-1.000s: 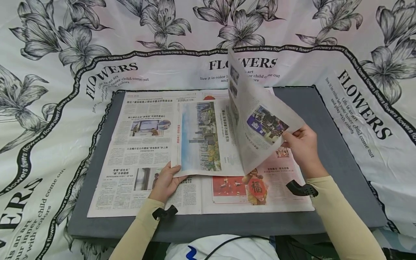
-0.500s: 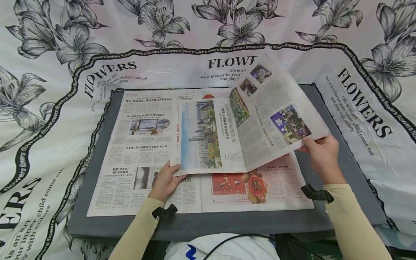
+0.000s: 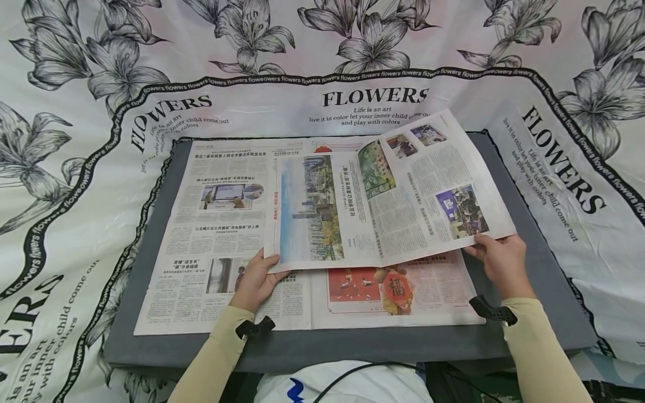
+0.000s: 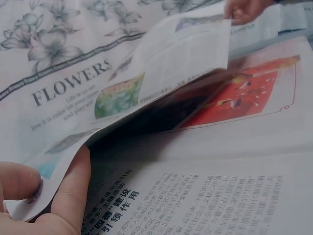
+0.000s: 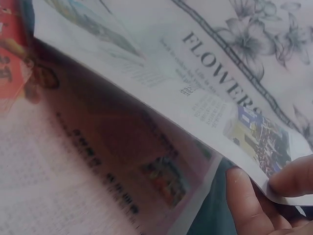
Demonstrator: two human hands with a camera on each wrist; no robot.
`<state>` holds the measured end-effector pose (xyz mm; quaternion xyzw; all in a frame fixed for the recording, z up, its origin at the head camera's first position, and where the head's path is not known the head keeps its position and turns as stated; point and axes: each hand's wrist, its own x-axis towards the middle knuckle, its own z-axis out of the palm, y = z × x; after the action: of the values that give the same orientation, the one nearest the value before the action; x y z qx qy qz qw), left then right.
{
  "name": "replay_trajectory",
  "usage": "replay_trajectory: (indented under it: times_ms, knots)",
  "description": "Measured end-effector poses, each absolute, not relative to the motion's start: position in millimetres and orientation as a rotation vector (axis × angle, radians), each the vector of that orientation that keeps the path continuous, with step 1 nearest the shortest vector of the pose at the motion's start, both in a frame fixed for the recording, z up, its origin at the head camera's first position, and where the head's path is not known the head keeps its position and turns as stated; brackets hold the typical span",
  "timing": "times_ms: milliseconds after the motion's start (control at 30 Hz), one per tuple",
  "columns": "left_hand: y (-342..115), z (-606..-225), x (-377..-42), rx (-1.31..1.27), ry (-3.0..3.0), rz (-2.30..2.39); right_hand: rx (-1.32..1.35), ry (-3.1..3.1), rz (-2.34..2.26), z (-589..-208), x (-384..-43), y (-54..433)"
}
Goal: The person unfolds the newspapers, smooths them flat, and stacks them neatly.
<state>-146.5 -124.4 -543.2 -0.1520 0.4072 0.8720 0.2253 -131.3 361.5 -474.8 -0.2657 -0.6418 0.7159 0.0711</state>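
Note:
A smaller newspaper (image 3: 353, 246) lies spread open, raised over a larger newspaper (image 3: 176, 302). Its left page carries a tall city photo (image 3: 319, 212); the right page has several colour pictures. My left hand (image 3: 256, 280) pinches its lower left corner, thumb on top and a finger beneath, as the left wrist view shows. With thumb and fingers my right hand (image 3: 501, 263) grips the lower right corner of the right page, which slants up from the centre fold. Below, the larger newspaper lies flat, a red picture (image 3: 355, 294) showing on its right half.
A dark grey board-like tabletop (image 3: 403, 347) lies under the papers. White cloth (image 3: 272, 112) with black flower prints and lettering surrounds it. Both wrists wear black straps. A black cable (image 3: 347, 380) crosses the person's white clothing at the near edge.
My right hand has carried the page's corner to the right and then slightly down, unfolding the page until its pictures face up. My left hand has stayed at its corner.

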Motion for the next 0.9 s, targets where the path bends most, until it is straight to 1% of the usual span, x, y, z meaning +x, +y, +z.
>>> replay_trajectory:
  times_ms: [167, 367, 900]
  knots:
    - [-123, -542, -146, -0.424, 1.095, 2.416, -0.896, -1.921, 2.211, -494, -122, 369]
    - [-123, -541, -144, -0.429, 1.094, 2.416, -0.997, -1.928, 2.273, -508, -115, 371]
    - [-125, -541, -143, -0.433, 1.083, 2.405, -1.021, -1.889, 2.338, -529, -117, 376]
